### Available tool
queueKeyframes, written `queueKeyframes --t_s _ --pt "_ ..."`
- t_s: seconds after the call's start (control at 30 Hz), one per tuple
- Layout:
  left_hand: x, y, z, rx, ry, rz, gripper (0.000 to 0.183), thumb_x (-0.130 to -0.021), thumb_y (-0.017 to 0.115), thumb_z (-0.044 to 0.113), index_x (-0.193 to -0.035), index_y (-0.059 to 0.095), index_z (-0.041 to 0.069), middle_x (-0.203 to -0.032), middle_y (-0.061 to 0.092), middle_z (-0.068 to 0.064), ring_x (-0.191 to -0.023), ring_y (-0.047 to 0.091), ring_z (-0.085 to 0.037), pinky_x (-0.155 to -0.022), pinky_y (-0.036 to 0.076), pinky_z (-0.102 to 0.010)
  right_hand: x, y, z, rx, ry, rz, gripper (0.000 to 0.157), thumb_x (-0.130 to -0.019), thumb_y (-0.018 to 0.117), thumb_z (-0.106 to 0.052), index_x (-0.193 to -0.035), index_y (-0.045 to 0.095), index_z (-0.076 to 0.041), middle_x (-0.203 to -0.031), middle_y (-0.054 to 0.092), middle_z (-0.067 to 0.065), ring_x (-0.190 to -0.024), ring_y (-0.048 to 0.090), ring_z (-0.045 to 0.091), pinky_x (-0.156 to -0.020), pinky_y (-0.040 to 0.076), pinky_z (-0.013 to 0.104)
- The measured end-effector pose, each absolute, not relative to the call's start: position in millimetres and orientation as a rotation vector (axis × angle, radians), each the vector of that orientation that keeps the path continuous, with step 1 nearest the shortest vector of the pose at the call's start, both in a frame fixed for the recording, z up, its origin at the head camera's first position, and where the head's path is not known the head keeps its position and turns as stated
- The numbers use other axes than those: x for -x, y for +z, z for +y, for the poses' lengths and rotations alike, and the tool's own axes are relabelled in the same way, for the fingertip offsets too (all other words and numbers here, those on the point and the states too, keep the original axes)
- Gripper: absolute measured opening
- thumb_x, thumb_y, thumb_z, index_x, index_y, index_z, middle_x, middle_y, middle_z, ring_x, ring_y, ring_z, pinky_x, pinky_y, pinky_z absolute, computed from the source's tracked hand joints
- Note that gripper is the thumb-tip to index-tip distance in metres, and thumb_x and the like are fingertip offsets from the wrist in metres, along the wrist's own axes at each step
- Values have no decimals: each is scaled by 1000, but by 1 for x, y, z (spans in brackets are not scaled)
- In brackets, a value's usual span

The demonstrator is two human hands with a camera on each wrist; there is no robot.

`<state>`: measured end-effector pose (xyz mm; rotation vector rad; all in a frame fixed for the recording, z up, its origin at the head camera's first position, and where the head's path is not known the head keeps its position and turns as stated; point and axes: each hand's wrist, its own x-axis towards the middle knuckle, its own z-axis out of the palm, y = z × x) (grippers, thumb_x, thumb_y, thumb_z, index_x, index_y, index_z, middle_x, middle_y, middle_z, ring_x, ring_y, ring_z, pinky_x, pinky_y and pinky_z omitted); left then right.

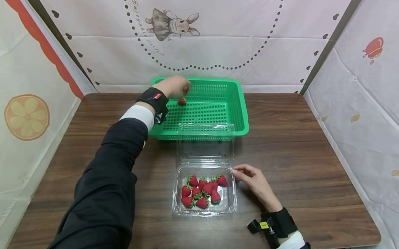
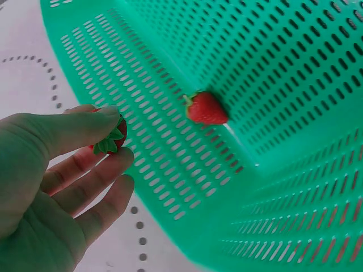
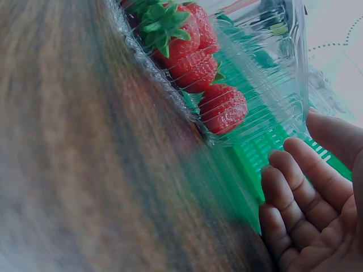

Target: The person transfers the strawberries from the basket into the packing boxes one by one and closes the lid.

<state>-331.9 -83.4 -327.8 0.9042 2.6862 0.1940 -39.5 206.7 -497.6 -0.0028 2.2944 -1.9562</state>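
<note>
In the left wrist view, my left hand (image 2: 68,164) pinches a strawberry (image 2: 116,136) between thumb and fingers, above the side of the green basket (image 2: 164,130). Another strawberry (image 2: 205,107) lies in the basket; the head view also shows that strawberry (image 1: 181,101) below the hand. Close to me stands a clear plastic clamshell box (image 1: 205,211) with its lid tilted back against the basket's front rim. Several strawberries (image 1: 201,203) with green leaves lie in it. My right hand (image 1: 254,181) holds the box's right rim near the hinge with thumb and index fingertips.
The basket's near rim (image 1: 166,136) runs behind the box, and the raised lid (image 1: 205,150) overlaps it. Everything stands on a brown wooden table (image 1: 299,164). Printed white cloth (image 1: 215,44) hangs behind the table and along both sides.
</note>
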Motion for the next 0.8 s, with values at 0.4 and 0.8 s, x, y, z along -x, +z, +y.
queueKeyframes --t_s 0.4,0.8 --pt "311 -306 -75 -1115 228 2704 36 -94 63 1 -130 63 3 -129 58 -16 -124 52 -34 -106 41 -48 40 -498 204 18 -1959 2294 25 -96 71 -19 -110 70 1 -90 71 3 -83 65 16 -75 54 29" --pt "275 -289 -51 -1313 241 2692 27 -98 64 5 -125 65 9 -114 53 -12 -107 54 -29 -93 46 -42 38 -494 203 -21 -1941 2303 28 -96 71 -21 -112 70 2 -91 70 5 -85 64 18 -75 52 29"
